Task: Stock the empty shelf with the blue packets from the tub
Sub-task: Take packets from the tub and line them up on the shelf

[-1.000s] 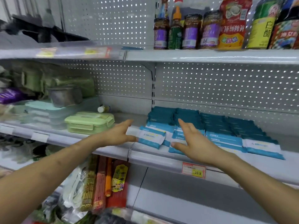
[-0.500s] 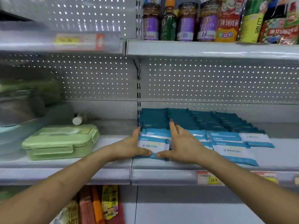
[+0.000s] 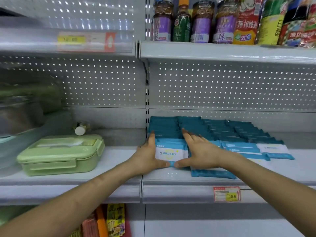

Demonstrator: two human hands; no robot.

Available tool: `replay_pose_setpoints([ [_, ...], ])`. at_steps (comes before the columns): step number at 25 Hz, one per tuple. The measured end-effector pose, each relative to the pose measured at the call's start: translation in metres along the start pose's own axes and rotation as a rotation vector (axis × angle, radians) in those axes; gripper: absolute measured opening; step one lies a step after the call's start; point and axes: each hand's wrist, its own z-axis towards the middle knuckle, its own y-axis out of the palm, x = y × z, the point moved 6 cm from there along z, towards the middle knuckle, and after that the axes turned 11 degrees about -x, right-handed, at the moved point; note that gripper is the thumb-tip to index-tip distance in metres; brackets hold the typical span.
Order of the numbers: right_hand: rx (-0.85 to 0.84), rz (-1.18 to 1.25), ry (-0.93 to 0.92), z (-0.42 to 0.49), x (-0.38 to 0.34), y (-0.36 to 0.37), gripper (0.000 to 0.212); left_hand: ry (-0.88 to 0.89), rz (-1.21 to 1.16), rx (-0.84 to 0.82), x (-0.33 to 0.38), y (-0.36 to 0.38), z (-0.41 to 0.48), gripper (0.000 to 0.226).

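Blue packets (image 3: 239, 134) lie in overlapping rows on the shelf (image 3: 290, 171). Head view: left hand (image 3: 147, 156) and right hand (image 3: 200, 151), fingers straight and unclenched, press flat against either side of the leftmost row's front packet (image 3: 171, 152), thumbs at its front edge. Recommended: even inward pressure, edges squared, front aligned with neighbouring rows. No tub is in view.

We note a grey perforated back panel (image 3: 222, 86), with bright points of light at its holes. A slotted upright (image 3: 147, 93) divides it into two sections. The upper shelf (image 3: 222, 53) carries jars (image 3: 202, 23) and a bottle (image 3: 182, 23). A red-bordered price tag (image 3: 226, 194) sits on the front rail (image 3: 179, 192) below, right of centre.
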Motion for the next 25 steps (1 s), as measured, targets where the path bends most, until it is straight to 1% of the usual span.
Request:
replay_pose_setpoints([
  [3, 0.013, -0.012, 0.006, 0.013, 0.004, 0.006, 0.145, -0.013, 0.015, 0.070, -0.002, -0.003, 0.008, 0.144],
  [9, 0.087, -0.014, -0.015, 0.032, 0.005, -0.004, 0.137, -0.028, -0.081, 0.092, -0.006, -0.011, 0.023, 0.141],
  [13, 0.127, -0.013, -0.012, 0.048, 0.005, -0.008, 0.136, 0.000, -0.097, 0.157, -0.012, -0.021, 0.036, 0.151],
  [15, 0.143, -0.031, 0.002, 0.057, 0.006, -0.009, 0.134, 0.019, -0.093, 0.185, -0.014, -0.025, 0.042, 0.153],
  [21, 0.238, -0.118, 0.032, 0.070, 0.004, -0.015, 0.129, 0.067, 0.019, 0.277, -0.008, -0.033, 0.052, 0.150],
  [23, 0.242, -0.134, 0.044, 0.070, 0.005, -0.015, 0.129, 0.091, 0.082, 0.304, -0.003, -0.033, 0.051, 0.148],
  [25, 0.222, -0.131, 0.033, 0.069, 0.005, -0.014, 0.128, 0.103, 0.121, 0.292, -0.001, -0.034, 0.050, 0.146],
])
